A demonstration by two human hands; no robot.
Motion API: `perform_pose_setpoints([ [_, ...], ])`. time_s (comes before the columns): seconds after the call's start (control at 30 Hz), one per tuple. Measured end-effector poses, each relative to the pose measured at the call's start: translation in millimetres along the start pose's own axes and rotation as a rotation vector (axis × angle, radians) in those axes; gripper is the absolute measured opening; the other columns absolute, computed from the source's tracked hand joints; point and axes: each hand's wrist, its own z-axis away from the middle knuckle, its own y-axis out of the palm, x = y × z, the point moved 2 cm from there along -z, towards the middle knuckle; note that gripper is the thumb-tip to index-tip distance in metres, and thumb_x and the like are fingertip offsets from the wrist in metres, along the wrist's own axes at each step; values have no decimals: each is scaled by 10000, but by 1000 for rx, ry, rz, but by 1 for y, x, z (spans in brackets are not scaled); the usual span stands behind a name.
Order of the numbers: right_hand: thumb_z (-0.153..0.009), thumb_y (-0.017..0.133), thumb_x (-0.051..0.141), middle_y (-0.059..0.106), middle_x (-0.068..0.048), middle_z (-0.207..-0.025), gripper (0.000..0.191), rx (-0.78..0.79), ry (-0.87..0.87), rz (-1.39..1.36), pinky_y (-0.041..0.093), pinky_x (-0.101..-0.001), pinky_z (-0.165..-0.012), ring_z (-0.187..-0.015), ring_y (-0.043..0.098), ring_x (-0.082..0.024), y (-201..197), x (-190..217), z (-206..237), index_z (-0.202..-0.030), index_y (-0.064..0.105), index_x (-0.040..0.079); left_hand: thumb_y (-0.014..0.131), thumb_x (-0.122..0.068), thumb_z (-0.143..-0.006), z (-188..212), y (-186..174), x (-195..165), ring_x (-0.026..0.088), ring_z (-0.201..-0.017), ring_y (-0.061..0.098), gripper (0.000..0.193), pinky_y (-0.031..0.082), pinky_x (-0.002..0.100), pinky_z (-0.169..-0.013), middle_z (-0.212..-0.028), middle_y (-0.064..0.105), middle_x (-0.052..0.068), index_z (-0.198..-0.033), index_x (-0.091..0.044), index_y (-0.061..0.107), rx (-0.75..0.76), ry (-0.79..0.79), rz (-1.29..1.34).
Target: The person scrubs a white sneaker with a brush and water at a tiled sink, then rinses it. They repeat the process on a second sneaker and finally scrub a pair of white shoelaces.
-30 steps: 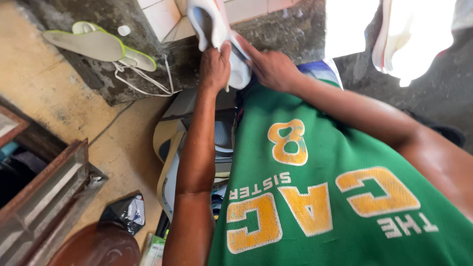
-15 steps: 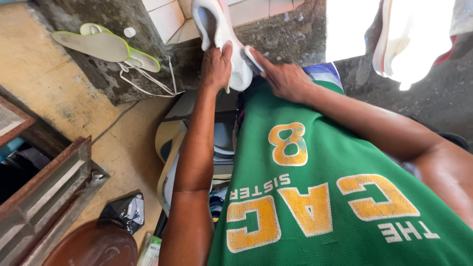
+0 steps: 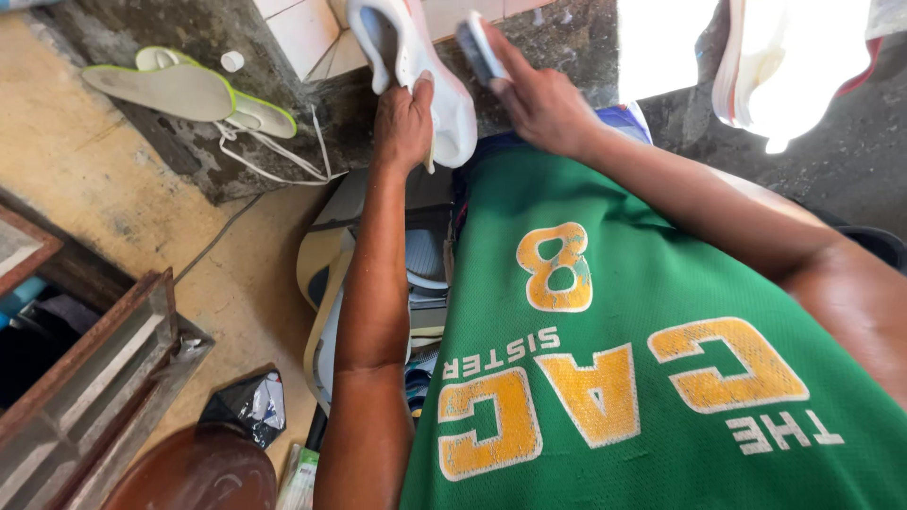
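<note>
Gripping a white shoe (image 3: pixel 416 66) at the far centre of the scene, my left hand (image 3: pixel 402 123) is wrapped around its lower side, thumb up against the sole edge and fingers curled behind it, so the shoe stands tilted with its opening toward the far left. Just to the right of it my right hand (image 3: pixel 543 104) is closed around a small scrub brush (image 3: pixel 477 47), the bristle side turned toward the shoe; whether the bristles actually touch the shoe I cannot tell from this angle. Both hands are held up against a rough grey concrete ledge (image 3: pixel 217 123) with pale tiles (image 3: pixel 302 33) on top. Farther left on that ledge lie two loose insoles (image 3: pixel 179 85) with lime-green edges, one overlapping the other, a small white cap (image 3: pixel 231 61) beside them, and white laces (image 3: pixel 274 156) trailing down the ledge's face. Near me, a green jersey (image 3: pixel 652 378) with yellow lettering fills the right and lower part of the view. Below my left forearm sits a pale basin (image 3: pixel 326 274) on the yellowish floor (image 3: pixel 85 189). At the near left are a rusty metal frame (image 3: pixel 104 378), a crumpled black bag (image 3: pixel 250 406) and a round brown lid-like object (image 3: pixel 198 472). At the far right, a white cloth (image 3: pixel 794 66) hangs in bright light.
</note>
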Motion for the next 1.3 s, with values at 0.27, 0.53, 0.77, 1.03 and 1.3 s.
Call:
perform_pose_setpoints([
  [0.27,-1063,485,241,641,-249,-676,692,322,-3,216,506,-593,-663,-642,640,-471,1,20,-5,-1661,137,259,492,-378,-1049,-2,1,2,477,-921,667,488,512,501,-815,-950,705,300,-1019,56,713,-82,68,-9],
  [0.53,-1079,474,292,644,-259,-671,686,409,87,280,517,-583,-671,-635,653,-466,4,15,-5,-1661,111,269,472,-403,-1044,-1,0,-1,463,-982,677,502,521,480,-872,-999,713,292,-1044,39,708,-35,-20,31],
  [0.77,-1088,489,285,642,-251,-677,703,282,24,187,519,-576,-680,-635,645,-458,0,13,-1,-1674,104,226,450,-398,-1044,-1,0,-3,439,-964,689,512,518,480,-864,-987,724,280,-1037,44,710,37,-53,-11],
  [1.03,-1096,489,310,660,-248,-721,689,304,55,257,518,-574,-693,-675,657,-468,-8,10,-7,-1670,110,279,463,-371,-1015,-1,0,-7,424,-941,708,490,526,473,-835,-985,729,270,-1073,55,697,-21,-6,93],
  [1.3,-1065,529,262,650,-251,-717,736,216,14,235,514,-581,-673,-667,640,-487,-13,14,-8,-1673,115,240,457,-370,-1039,-2,1,-2,461,-965,682,495,513,485,-855,-999,715,278,-1074,62,697,-9,45,47],
])
